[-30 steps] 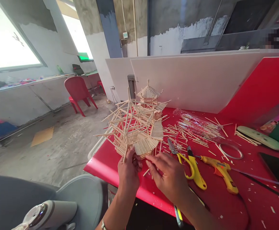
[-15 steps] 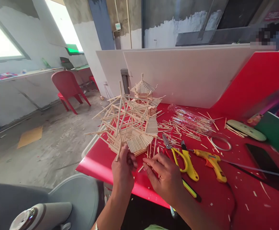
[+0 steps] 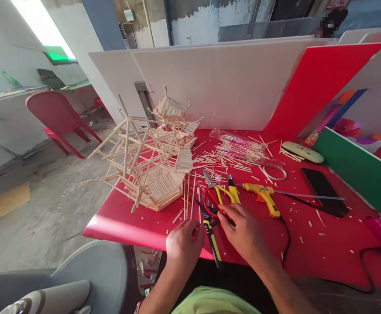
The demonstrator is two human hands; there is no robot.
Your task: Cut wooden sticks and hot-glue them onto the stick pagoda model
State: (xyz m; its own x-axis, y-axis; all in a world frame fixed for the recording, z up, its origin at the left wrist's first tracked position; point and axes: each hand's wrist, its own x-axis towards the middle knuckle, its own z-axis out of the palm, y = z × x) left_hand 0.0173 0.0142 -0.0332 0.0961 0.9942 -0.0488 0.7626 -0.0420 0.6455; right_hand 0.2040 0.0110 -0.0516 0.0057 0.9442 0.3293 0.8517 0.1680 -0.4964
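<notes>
My right hand has its fingers closed on the end of a red-handled tool, whose kind I cannot make out. My left hand is curled near the table's front edge; anything in its fingers is hidden. Between the hands lie yellow-and-black handled pliers. Yellow-handled scissors lie just beyond the red tool, partly behind my right hand. Left of these stands an open pavilion frame of thin wooden sticks, with a slatted floor. Loose sticks lie beside it.
Behind the frame stands a roofed stick pavilion. A bag of sticks, a tape roll, a yellow cutter, a yellow glue gun with its cord and a phone lie on the red table. A grey stool stands front left.
My left hand has left the stick frame and drawn back toward me. My right hand has moved from a thin stick to the red-handled tool. The view has shifted right.
</notes>
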